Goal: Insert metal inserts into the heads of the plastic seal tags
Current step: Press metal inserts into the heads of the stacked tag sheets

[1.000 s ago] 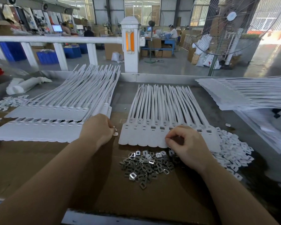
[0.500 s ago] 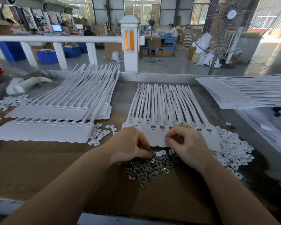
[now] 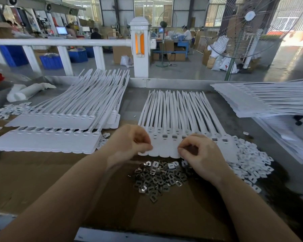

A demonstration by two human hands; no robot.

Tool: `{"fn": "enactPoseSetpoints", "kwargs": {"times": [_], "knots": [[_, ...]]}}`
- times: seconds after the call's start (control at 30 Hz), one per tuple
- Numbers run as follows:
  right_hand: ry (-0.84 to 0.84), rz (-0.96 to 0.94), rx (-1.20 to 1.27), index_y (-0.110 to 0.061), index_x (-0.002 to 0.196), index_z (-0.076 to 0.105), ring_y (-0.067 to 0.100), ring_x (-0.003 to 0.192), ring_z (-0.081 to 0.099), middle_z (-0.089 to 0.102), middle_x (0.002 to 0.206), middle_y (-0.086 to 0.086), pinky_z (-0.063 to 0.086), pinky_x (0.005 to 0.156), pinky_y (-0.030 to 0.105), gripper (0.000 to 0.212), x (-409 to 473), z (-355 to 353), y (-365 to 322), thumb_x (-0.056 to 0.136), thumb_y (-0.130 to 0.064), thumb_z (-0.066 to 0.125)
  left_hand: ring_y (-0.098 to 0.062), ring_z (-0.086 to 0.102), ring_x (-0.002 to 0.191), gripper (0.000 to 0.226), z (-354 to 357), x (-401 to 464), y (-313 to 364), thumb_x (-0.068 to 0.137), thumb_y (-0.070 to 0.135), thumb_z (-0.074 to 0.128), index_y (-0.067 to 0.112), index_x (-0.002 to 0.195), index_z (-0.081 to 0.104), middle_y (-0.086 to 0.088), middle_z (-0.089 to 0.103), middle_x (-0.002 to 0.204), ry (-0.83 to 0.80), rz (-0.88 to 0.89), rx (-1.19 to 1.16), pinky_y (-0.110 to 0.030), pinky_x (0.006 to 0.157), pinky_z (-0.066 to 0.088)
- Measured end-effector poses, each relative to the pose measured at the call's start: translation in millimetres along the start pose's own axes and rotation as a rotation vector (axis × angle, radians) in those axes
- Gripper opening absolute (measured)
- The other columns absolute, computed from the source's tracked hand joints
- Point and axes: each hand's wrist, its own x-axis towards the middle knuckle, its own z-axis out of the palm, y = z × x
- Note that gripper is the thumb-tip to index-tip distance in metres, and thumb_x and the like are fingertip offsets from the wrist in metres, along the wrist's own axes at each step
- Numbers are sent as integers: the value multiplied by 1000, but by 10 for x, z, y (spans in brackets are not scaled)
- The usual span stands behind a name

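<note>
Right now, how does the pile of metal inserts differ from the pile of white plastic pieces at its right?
The metal inserts are grey and shiny; the white plastic pieces are matte white. The inserts lie below the tag heads, the plastic pieces to the right of them. Both are loose heaps of small squarish pieces with holes.

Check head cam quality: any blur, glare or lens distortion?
Head view: left hand slightly motion-blurred, right hand sharper; glints on the metal inserts; doorway at upper right blown out; wide-angle bowing visible in the white railing; table evenly lit, soft shadows.
</note>
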Motion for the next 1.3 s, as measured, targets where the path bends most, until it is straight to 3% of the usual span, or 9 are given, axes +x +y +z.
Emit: {"fn": "enactPoseSetpoints", "kwargs": {"times": [0.17,0.33,0.5,0.67,0.77,0.87,1.03,1.17,1.3], "knots": [[4,2,2,-20,76,66,8,87,52,59,82,-11,41,81,23,7,3,2,4,81,-15,67,-11,61,76,9,-315,25,-144,79,18,74,23,77,66,4,70,83,267,-174,333,-21,70,43],[12,-9,2,-19,75,67,10,85,53,60,80,-10,44,80,27,8,5,7,5,81,-14,67,-21,61,96,18,-403,80,-183,91,22,59,14,103,70,-4,68,104,97,-345,711,-28,84,48],[24,-18,3,-19,74,67,8,84,53,59,79,-11,44,81,26,8,1,10,11,80,-13,68,-23,61,98,23,-336,108,-292,93,21,54,15,112,66,-6,66,107,81,-413,833,-29,85,48],[28,-20,-4,-19,74,67,7,84,53,59,79,-12,42,80,24,8,6,20,13,80,-14,68,-15,60,85,18,-246,60,-291,89,18,61,25,102,71,3,67,97,253,-175,692,-31,82,51],[29,-19,-8,-20,74,66,8,85,53,59,80,-13,41,80,24,9,5,20,20,80,-14,68,5,55,68,9,-164,0,-100,83,22,68,31,84,70,22,58,78,67,51,421,-9,70,45],[25,-18,-8,-21,74,66,8,86,53,59,80,-13,41,80,23,8,4,16,16,80,-15,68,17,52,68,5,-1,-34,34,80,23,72,27,83,73,24,56,71,-88,129,341,0,59,38],[30,-17,-6,-20,74,67,9,85,53,60,80,-11,43,80,26,8,3,12,8,80,-14,68,4,57,73,17,197,-42,122,76,38,74,27,88,73,19,62,74,-115,33,359,-6,64,40],[26,-10,-8,-20,74,67,10,86,53,60,81,-10,44,80,27,8,4,8,2,80,-15,68,-7,62,82,16,224,-52,213,82,34,68,26,94,74,9,71,86,-118,21,472,-20,79,51],[29,-8,0,-20,74,66,9,84,54,60,80,-11,42,78,21,9,1,3,-10,81,-14,68,-13,63,81,20,231,-74,238,87,22,56,21,97,74,3,71,89,-99,77,556,-28,80,54]]}}
